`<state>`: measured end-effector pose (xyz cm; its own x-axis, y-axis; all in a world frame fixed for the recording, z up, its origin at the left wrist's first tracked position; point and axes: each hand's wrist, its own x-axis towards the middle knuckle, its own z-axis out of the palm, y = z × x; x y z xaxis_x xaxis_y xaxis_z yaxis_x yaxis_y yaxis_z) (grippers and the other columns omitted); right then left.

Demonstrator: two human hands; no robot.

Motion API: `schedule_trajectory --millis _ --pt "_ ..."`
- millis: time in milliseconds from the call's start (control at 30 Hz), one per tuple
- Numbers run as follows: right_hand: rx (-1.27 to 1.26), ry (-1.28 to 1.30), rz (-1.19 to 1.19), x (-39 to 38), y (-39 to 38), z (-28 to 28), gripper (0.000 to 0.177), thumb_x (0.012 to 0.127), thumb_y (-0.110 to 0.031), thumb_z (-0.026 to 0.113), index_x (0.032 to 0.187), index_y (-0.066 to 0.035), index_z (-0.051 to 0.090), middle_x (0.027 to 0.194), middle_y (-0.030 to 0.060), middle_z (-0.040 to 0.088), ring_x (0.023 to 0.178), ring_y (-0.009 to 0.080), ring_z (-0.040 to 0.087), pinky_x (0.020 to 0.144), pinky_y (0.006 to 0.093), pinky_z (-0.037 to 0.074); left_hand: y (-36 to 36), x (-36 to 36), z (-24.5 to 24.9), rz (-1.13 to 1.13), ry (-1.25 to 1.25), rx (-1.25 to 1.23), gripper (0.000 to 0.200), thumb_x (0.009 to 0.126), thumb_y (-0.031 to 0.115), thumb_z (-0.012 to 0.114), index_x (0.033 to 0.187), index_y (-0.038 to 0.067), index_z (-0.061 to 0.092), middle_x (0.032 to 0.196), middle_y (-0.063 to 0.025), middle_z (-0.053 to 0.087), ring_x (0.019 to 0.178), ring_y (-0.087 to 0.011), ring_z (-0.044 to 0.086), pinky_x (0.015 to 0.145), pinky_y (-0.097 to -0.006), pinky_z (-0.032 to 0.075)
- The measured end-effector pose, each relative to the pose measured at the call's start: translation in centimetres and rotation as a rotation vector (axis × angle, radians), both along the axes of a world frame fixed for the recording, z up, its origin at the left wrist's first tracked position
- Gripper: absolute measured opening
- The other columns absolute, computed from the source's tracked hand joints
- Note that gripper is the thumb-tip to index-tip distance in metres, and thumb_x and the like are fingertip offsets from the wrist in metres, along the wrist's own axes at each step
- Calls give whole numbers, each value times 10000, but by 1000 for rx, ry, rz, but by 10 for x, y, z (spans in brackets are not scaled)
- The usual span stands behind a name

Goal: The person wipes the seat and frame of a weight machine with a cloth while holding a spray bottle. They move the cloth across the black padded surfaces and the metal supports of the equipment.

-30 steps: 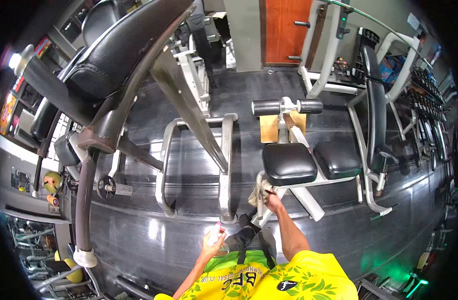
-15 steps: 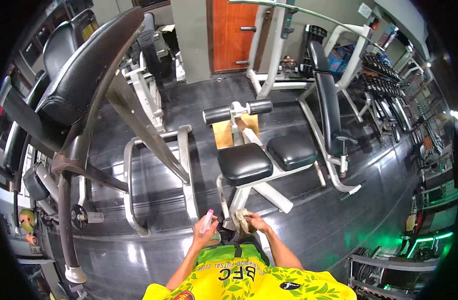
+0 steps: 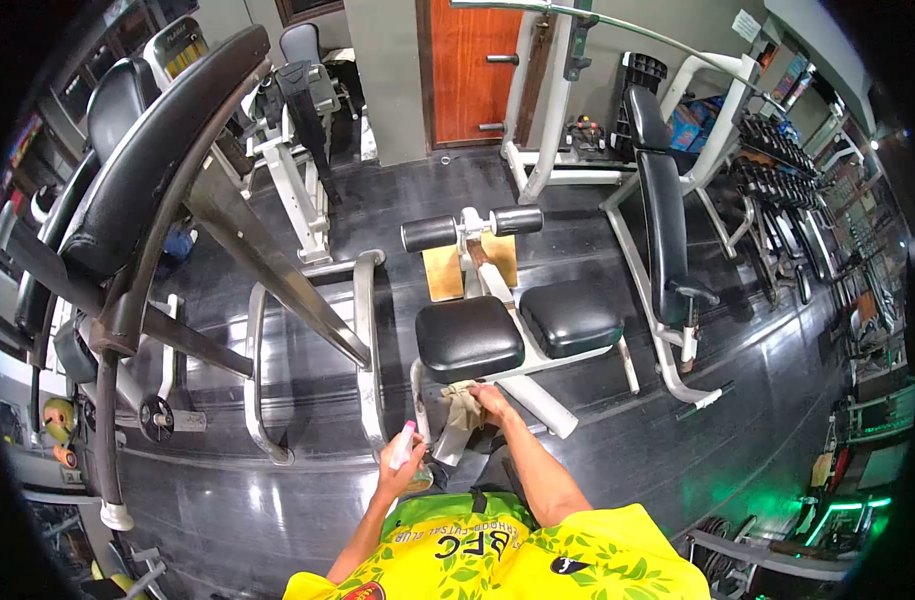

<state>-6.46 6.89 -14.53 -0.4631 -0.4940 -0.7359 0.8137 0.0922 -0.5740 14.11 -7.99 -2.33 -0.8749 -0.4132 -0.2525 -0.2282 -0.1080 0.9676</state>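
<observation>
My left hand (image 3: 406,466) is wrapped round a clear spray bottle (image 3: 405,445) with a pink nozzle, low in the centre. A crumpled beige cloth (image 3: 462,407) hangs from my right hand (image 3: 491,402), whose fingers are closed on it. The cloth is just below the near edge of a black padded seat (image 3: 470,338) on a white-framed bench. Beside that seat is a second black pad (image 3: 572,318). Two black foam rollers (image 3: 430,234) stand at the bench's far end.
A tall machine with a long black pad (image 3: 168,150) rises at the left, its metal base (image 3: 370,350) near my left side. An upright bench (image 3: 664,230) and dumbbell racks (image 3: 773,180) stand to the right. An orange door (image 3: 470,75) is behind.
My right hand has moved forward with the cloth, up to the seat's near edge. My left hand and the bottle have shifted slightly left. The view has shifted a little.
</observation>
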Motion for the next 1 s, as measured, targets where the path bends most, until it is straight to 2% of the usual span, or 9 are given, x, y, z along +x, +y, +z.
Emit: schedule_trajectory --millis 233,300,433,567,667,800,900,933,1000 --pt "-4 -49 -295 -45 82 -33 176 887 -78 517 986 5 636 921 106 657 801 221 651 722 389 555 47 -40 1 57 -59 -38 156 885 74 611 1014 -11 586 786 -53 629 558 -86 573 517 -248 485" --pt "-103 19 -343 -60 115 -49 266 948 -117 440 1111 25 594 1023 142 658 895 254 664 795 403 556 61 -52 -2 68 -43 -58 162 888 79 609 1024 -6 581 800 -58 634 559 -90 576 515 -251 486" --pt "65 45 -436 -92 176 -45 286 940 -85 415 1126 32 599 1031 152 657 910 257 666 799 406 558 89 -76 -4 55 -41 -20 187 889 94 617 1044 -2 577 824 -62 634 558 -91 573 520 -251 485" --pt "155 166 -649 -120 226 -20 269 878 -21 416 992 33 653 935 127 677 841 217 676 741 344 564 114 -98 7 33 -53 -80 173 889 115 636 1026 20 591 741 -16 597 569 -73 553 539 -241 465" --pt "267 321 -850 -144 261 -31 257 917 -80 423 1022 9 640 931 102 671 802 206 663 717 341 549 125 -108 10 20 -44 -85 174 889 120 635 1021 15 589 740 -21 595 566 -75 550 537 -240 463" --pt "356 649 -1107 -151 250 -24 307 936 -63 435 1239 -24 465 1124 139 582 987 249 608 826 358 524 132 -114 8 7 -22 -120 182 888 122 635 1022 10 587 737 -30 592 567 -79 553 537 -242 464" --pt "869 782 -984 -137 207 -28 425 927 -133 535 1326 -7 461 1253 198 572 1103 323 588 904 380 479 130 -110 10 4 -36 -122 186 887 119 635 1029 8 587 748 -34 594 568 -79 554 536 -242 466" --pt "826 588 -933 -130 198 -13 464 926 -152 556 1356 -16 450 1294 219 545 1136 332 577 930 393 457 130 -107 10 15 -31 -115 188 887 116 634 1032 7 587 754 -36 595 568 -79 554 536 -243 466" --pt "886 639 -885 -114 179 -6 433 900 -119 578 1306 -2 482 1231 216 585 1089 335 601 912 403 465 127 -102 5 45 -29 -134 187 888 114 633 1033 6 586 759 -37 596 568 -80 555 535 -242 465"
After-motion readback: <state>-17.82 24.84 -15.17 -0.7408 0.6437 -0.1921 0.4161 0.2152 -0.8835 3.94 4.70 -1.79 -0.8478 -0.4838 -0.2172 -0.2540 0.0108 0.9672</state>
